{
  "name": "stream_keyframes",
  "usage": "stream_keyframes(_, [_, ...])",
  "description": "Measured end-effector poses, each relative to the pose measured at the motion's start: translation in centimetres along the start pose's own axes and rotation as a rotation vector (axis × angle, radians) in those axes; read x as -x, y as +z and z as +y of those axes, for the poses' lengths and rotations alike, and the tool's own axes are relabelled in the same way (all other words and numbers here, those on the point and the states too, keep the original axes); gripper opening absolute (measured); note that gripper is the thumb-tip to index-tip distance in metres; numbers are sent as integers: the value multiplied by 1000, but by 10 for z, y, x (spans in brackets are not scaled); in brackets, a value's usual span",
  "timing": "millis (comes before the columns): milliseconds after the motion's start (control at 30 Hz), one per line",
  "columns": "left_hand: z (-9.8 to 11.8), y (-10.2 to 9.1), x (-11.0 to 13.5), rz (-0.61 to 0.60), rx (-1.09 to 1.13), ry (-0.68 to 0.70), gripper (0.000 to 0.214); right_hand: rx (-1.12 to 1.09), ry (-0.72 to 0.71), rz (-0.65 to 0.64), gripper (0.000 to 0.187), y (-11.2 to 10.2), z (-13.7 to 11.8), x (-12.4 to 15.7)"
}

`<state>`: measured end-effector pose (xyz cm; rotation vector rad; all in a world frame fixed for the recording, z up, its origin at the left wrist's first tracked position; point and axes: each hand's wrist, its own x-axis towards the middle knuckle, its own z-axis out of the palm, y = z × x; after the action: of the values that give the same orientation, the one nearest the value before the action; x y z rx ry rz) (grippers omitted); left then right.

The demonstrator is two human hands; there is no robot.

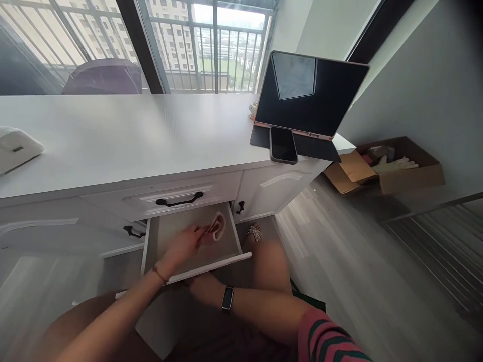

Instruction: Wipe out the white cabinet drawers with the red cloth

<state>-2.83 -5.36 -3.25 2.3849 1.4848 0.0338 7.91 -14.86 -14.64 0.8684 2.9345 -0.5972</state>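
Observation:
My left hand (187, 240) reaches over the front edge of a pulled-out white drawer (171, 229). Its fingers are closed on a soft-looking pink item with a pale edge (219, 226), which bends into a loop inside the drawer; blur hides its exact kind. Low at the drawer's front is my right hand (206, 289), with a watch (227, 298) on the wrist. Its fingers are hidden beneath the drawer's front edge, so I cannot see what they touch.
Above the drawer is a white cabinet top (124, 136) with a propped tablet (309, 95), a phone (283, 145) and a white device (17, 148). An open cardboard box (411, 176) with gloves stands at right, near a metal rack (437, 251). My legs are close below.

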Motion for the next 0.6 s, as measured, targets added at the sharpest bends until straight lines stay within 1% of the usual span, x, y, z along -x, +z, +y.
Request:
stream_keyframes(67, [4, 19, -21, -147, -121, 92, 40, 32, -20, 9, 21, 3, -1, 2])
stream_keyframes(100, [6, 30, -29, -191, -156, 124, 40, 44, -23, 17, 21, 4, -2, 3])
stream_keyframes(200, [10, 65, -42, -250, -194, 140, 50, 39, -20, 30, 22, 5, -3, 6])
stream_keyframes(267, [11, 84, -43, -325, -105, 196, 54, 18, -20, 26, 21, 5, -3, 7])
stream_keyframes(333, [10, 95, -42, -412, 50, 308, 50, 6, -16, 21, 20, 6, -3, 7])
stream_keyframes(367, [9, 98, -41, -425, 116, 361, 46, 1, -9, 18, 19, 6, -3, 8])
stream_keyframes(400, [7, 99, -41, -407, 152, 395, 44, -5, -3, 11, 19, 7, -4, 8])
stream_keyframes(433, [4, 99, -40, -363, 154, 408, 44, -11, 0, 3, 18, 8, -4, 9])
stream_keyframes(500, [-3, 100, -40, -264, 97, 420, 48, -17, -3, -13, 15, 10, -6, 10])
stream_keyframes(533, [-8, 102, -40, -239, 62, 444, 50, -18, -6, -24, 14, 12, -7, 10])
stream_keyframes(600, [-19, 111, -38, -242, 23, 521, 53, -17, 4, -40, 13, 13, -9, 10])
